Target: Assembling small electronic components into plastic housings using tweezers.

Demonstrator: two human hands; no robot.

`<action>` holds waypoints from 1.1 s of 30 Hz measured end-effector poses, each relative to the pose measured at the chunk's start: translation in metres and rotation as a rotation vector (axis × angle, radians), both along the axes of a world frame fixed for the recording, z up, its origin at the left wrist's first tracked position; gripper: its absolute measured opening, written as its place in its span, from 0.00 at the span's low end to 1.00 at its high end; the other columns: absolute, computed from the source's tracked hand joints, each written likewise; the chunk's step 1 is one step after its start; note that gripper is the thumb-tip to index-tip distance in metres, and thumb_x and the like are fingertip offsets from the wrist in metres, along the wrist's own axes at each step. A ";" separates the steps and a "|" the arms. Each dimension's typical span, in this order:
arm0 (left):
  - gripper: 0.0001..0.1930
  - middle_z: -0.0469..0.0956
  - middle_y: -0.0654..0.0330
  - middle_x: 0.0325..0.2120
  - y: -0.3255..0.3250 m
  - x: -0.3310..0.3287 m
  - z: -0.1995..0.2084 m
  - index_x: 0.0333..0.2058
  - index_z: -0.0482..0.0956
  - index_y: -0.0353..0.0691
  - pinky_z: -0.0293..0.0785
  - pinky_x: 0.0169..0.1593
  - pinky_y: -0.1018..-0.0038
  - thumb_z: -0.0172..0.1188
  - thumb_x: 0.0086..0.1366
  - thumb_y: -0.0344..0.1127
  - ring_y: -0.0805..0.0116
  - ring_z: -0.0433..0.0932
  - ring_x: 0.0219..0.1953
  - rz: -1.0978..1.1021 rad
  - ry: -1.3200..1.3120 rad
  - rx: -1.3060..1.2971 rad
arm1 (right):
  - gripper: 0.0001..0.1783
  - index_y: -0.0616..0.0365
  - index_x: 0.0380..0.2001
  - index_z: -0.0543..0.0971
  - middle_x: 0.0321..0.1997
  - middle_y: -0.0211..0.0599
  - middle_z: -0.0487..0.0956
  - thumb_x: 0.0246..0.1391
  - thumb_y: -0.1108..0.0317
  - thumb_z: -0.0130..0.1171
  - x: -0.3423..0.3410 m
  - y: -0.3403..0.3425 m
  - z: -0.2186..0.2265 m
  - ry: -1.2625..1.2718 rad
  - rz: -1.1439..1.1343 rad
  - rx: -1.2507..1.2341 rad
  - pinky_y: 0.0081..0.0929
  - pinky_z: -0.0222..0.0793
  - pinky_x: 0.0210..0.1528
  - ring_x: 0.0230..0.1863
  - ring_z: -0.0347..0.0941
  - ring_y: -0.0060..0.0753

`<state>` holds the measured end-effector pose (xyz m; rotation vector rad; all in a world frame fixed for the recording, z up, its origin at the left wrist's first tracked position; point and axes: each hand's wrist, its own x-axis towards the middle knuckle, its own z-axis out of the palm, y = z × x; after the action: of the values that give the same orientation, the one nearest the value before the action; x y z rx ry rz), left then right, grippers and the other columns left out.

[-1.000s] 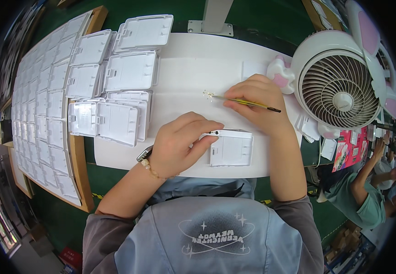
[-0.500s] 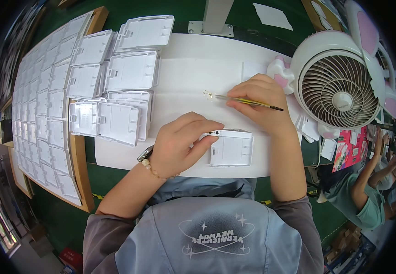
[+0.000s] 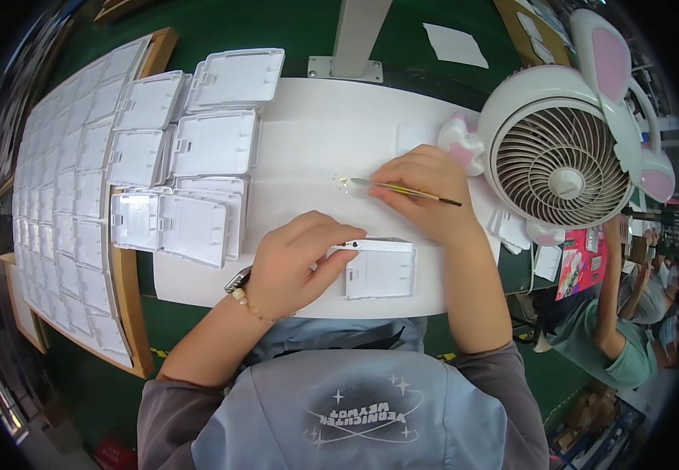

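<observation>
My left hand (image 3: 296, 262) pinches the upper left corner of a white plastic case (image 3: 382, 274) between thumb and fingers, near the front edge of the white work surface (image 3: 300, 164). The case stands tilted, its shallow inner face toward me. Pinched in my right hand (image 3: 429, 184) is a pair of slim yellow and dark tweezers (image 3: 414, 192), pointing left. Their tips are beside a small scatter of tiny gold-coloured pieces (image 3: 341, 184). Whether the tips grip one of the pieces is too small to tell.
Stacks of white plastic covers (image 3: 214, 145) stand at the left of the work surface. Beyond them is a wood-edged board (image 3: 124, 298) with rows of similar covers. A white and pink fan (image 3: 566, 184) stands at the right. A metal post (image 3: 359, 39) rises behind.
The whole view has shifted a little, so everything sits slightly lower and further left. Both hands keep their grips, and the tweezer tips stay beside the tiny pieces.
</observation>
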<state>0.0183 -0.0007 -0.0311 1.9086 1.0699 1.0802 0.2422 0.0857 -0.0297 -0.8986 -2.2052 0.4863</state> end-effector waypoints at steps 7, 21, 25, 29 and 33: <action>0.12 0.78 0.55 0.32 0.002 -0.002 0.003 0.41 0.83 0.36 0.77 0.26 0.78 0.64 0.58 0.22 0.67 0.78 0.30 -0.048 0.020 -0.017 | 0.13 0.52 0.29 0.84 0.33 0.28 0.85 0.36 0.69 0.77 0.004 0.001 0.007 0.050 0.048 0.064 0.29 0.70 0.36 0.32 0.77 0.33; 0.12 0.79 0.56 0.32 0.002 -0.002 0.001 0.42 0.83 0.36 0.77 0.27 0.78 0.64 0.57 0.22 0.68 0.78 0.30 -0.046 0.019 -0.023 | 0.10 0.53 0.25 0.82 0.29 0.29 0.83 0.37 0.70 0.74 0.009 0.003 0.004 -0.001 0.085 0.013 0.29 0.69 0.35 0.32 0.76 0.33; 0.12 0.79 0.56 0.32 0.002 -0.002 0.003 0.41 0.83 0.37 0.77 0.27 0.77 0.64 0.57 0.22 0.68 0.78 0.29 -0.078 0.035 -0.008 | 0.11 0.53 0.25 0.82 0.28 0.29 0.82 0.36 0.70 0.74 0.007 -0.001 0.005 -0.013 0.140 -0.097 0.30 0.69 0.35 0.32 0.76 0.33; 0.12 0.79 0.56 0.32 0.000 -0.002 0.003 0.41 0.83 0.37 0.77 0.27 0.77 0.64 0.57 0.23 0.68 0.79 0.29 -0.072 0.032 -0.003 | 0.13 0.54 0.27 0.83 0.28 0.29 0.82 0.34 0.69 0.76 0.002 -0.001 0.004 0.022 0.151 -0.072 0.29 0.69 0.35 0.32 0.76 0.34; 0.11 0.79 0.59 0.30 0.000 0.000 0.000 0.40 0.83 0.42 0.72 0.27 0.74 0.66 0.57 0.27 0.66 0.76 0.23 -0.027 -0.004 -0.001 | 0.14 0.53 0.28 0.83 0.29 0.29 0.82 0.34 0.69 0.76 0.000 -0.002 0.002 -0.002 0.129 -0.066 0.29 0.70 0.35 0.33 0.76 0.34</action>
<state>0.0187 -0.0003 -0.0309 1.9138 1.0395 1.0674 0.2417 0.0836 -0.0281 -0.7935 -2.2704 0.6223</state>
